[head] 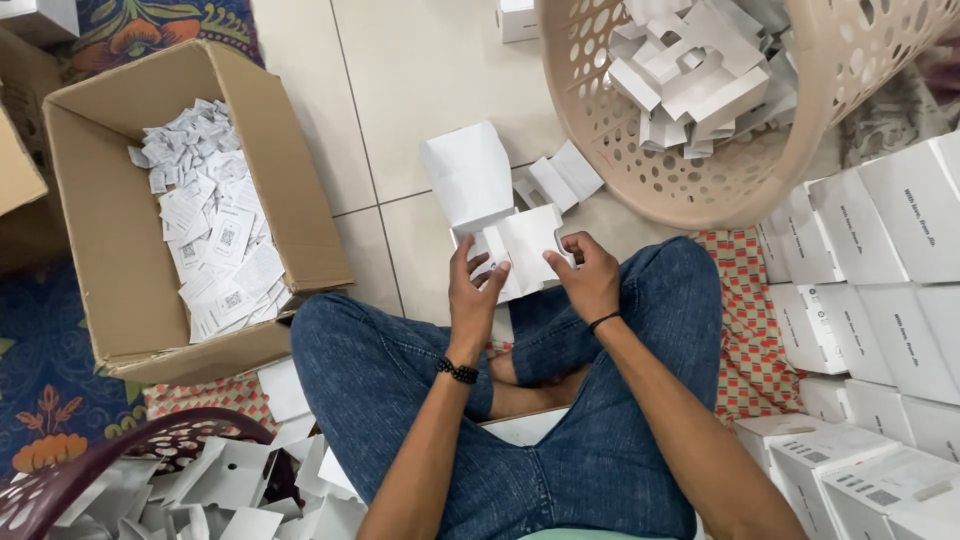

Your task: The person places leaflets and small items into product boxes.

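Observation:
I sit cross-legged on a tiled floor and hold a white cardboard box blank (500, 215) in front of my knees. Its upper flap stands up and further flaps stick out to the right. My left hand (475, 290) grips the blank's lower left part. My right hand (587, 272) pinches its lower right edge, fingers curled over the card. Both wrists wear a dark band.
A brown carton (300, 190) at left holds several small printed paper slips. A beige perforated basket (640, 165) at upper right holds folded white inserts. Stacked white boxes (890, 290) line the right. A dark red basket (90, 465) of white card pieces sits lower left.

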